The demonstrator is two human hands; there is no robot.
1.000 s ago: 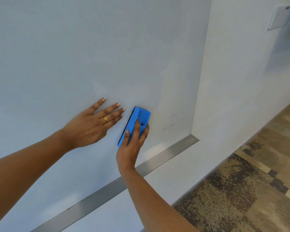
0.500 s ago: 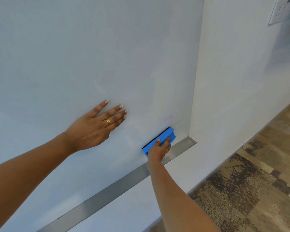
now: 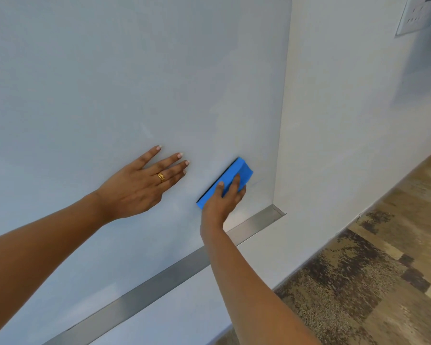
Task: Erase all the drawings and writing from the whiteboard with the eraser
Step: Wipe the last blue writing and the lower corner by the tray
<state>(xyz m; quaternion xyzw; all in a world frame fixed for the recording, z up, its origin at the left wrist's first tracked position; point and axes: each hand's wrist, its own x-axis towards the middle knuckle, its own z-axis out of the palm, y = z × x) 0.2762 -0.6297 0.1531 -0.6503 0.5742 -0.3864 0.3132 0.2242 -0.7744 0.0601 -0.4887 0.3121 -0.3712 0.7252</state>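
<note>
The whiteboard [image 3: 110,70] fills the left and middle of the view and looks pale and wiped. My right hand [image 3: 223,202] grips a blue eraser [image 3: 237,173] and presses its dark felt side flat on the board near the lower right corner. A very faint line [image 3: 258,181] shows just right of the eraser. My left hand [image 3: 144,185] lies flat on the board with fingers spread, a gold ring on one finger, a short way left of the eraser.
A metal strip [image 3: 159,277] runs along the board's bottom edge. A white wall [image 3: 346,120] stands to the right with a socket plate [image 3: 417,14] at the top right. Patterned carpet [image 3: 371,282] covers the floor at the lower right.
My right hand swept the eraser down and right to the metal strip, then back up a little along the board's right edge. The faint marks there are mostly gone. My left hand stayed put.
</note>
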